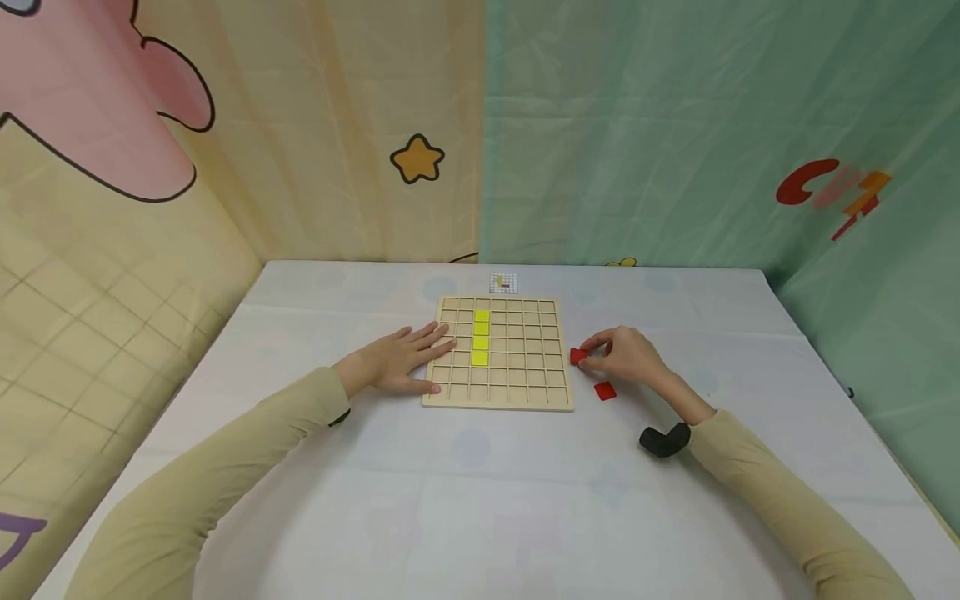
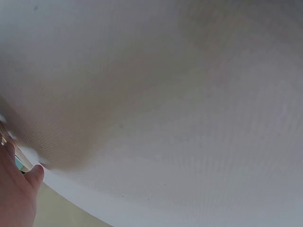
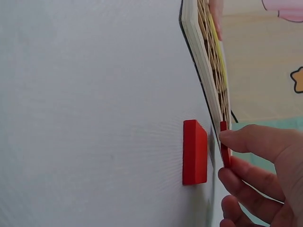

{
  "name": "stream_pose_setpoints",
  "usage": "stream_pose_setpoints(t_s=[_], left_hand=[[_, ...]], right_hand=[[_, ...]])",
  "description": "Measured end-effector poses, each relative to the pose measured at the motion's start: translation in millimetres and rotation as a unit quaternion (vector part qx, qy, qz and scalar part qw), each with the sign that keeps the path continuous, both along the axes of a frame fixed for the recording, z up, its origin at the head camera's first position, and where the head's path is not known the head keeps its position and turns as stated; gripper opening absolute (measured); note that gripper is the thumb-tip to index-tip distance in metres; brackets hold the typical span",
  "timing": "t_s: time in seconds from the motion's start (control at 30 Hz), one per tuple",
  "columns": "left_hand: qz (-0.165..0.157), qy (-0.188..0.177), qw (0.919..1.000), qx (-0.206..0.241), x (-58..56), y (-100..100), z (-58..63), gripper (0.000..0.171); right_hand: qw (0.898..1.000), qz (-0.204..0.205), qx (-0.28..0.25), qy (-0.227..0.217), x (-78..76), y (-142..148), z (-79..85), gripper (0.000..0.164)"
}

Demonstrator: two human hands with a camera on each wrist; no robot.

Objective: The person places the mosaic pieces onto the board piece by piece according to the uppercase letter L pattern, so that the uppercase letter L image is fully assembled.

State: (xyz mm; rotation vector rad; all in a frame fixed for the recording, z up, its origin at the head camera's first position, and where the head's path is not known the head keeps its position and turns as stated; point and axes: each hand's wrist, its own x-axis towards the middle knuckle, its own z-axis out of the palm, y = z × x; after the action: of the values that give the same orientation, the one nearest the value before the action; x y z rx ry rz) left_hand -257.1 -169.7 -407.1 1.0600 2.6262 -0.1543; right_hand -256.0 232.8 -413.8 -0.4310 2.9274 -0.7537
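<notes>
A wooden grid board (image 1: 517, 396) lies on the table, with a column of yellow square tiles (image 1: 481, 329) set in its cells left of the middle. My left hand (image 1: 401, 360) rests spread out on the board's left edge, its fingers straight. In the left wrist view only part of the left hand (image 2: 19, 189) shows. Just right of the board, my right hand (image 1: 628, 354) pinches a red square tile (image 1: 577, 357) between thumb and fingers; the right wrist view shows this tile (image 3: 225, 156) edge-on. A second red tile (image 1: 605, 391) lies on the table close by.
A small printed card (image 1: 503, 283) with a grid pattern lies behind the board. The table (image 1: 480, 517) has a white cloth. Printed curtains (image 1: 637, 150) hang at the back and sides. A black curved band piece (image 1: 664, 440) sits at the right wrist.
</notes>
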Motion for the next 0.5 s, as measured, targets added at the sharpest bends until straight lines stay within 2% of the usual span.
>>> stream_pose_setpoints(t_s=[0.5], left_hand=[[-0.001, -0.002, 1.0000, 0.005, 0.1, -0.3, -1.1, 0.082]], right_hand=[[0.999, 0.012, -0.022, 0.022, -4.7, -21.4, 12.6, 0.030]])
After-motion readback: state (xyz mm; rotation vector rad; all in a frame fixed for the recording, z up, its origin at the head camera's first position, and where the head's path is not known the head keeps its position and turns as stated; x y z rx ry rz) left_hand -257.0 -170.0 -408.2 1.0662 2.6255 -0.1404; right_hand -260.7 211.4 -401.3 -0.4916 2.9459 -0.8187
